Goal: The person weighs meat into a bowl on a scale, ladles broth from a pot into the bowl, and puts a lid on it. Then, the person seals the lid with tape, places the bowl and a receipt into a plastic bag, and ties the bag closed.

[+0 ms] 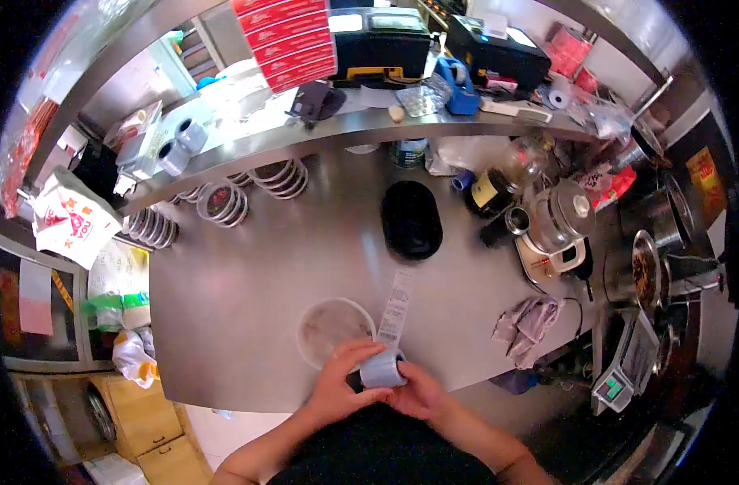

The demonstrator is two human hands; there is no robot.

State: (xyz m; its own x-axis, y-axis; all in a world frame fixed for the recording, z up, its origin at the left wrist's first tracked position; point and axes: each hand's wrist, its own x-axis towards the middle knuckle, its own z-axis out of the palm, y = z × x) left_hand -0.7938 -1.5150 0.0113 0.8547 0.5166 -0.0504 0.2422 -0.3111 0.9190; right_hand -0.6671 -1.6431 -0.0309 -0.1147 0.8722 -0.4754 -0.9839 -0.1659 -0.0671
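Both hands hold a small greyish roll of plastic film (pixel 381 369) near the front edge of the steel counter. My left hand (pixel 347 377) is closed on its left side, thumb below and fingers above. My right hand (pixel 414 390) grips its right end. Just beyond my left hand stands a round, pale plastic tub (pixel 321 311); its contents show only faintly. A long printed receipt (pixel 397 303) lies beside the tub, its near end by the roll. Farther back on the counter is a black oval container (pixel 411 220).
Stacked round containers (pixel 222 202) line the back left. A glass blender (pixel 553 234), a dark jar (pixel 489 194) and a crumpled cloth (pixel 528 323) sit at right. Similar rolls (pixel 175 155) rest on the raised shelf (pixel 260 149). A scale (pixel 616 390) stands beyond the right edge.
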